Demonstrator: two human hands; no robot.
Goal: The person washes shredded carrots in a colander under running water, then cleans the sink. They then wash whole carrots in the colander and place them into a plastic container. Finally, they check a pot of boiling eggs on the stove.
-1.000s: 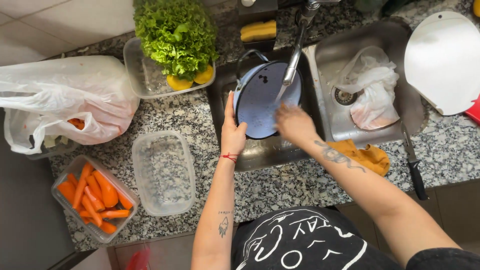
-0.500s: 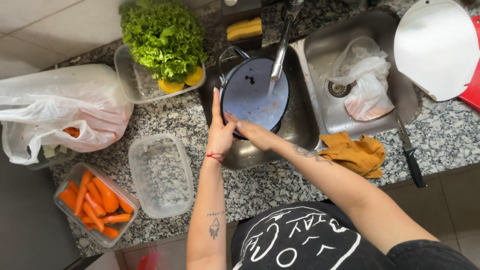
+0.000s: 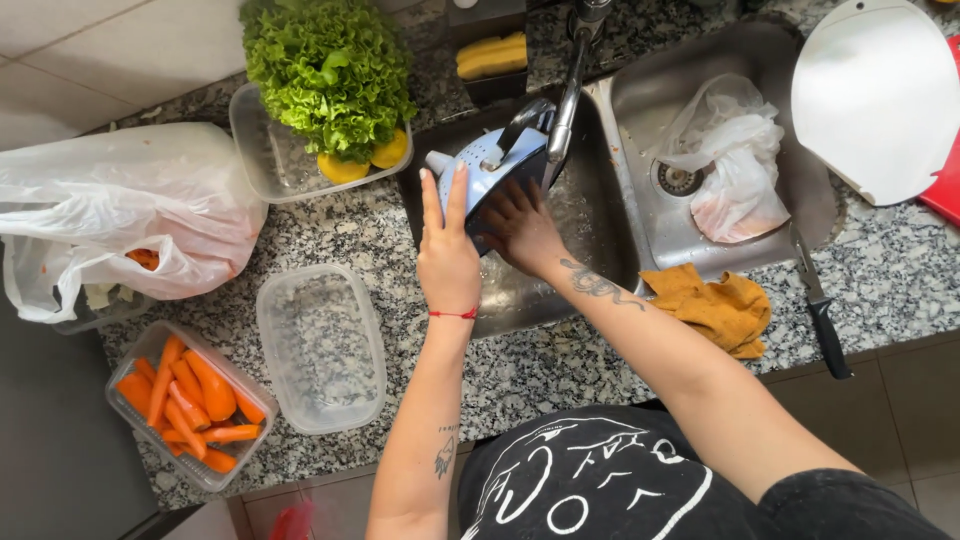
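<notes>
Hands hold a pale blue colander tipped on edge over the sink basin, under the tap. The left hand grips its near rim, fingers together and straight up the outside. The right hand is cupped against the underside, fingers curled; whether it grips cannot be told. The colander looks wet, so it could slip and knock the tap just above the fingers. Right of the right hand, a second basin holds a crumpled plastic bag; a yellow cloth and a black-handled knife lie near that forearm. Left of the left hand sit an empty clear tub, a tub of carrot sticks, lettuce and a white bag.
</notes>
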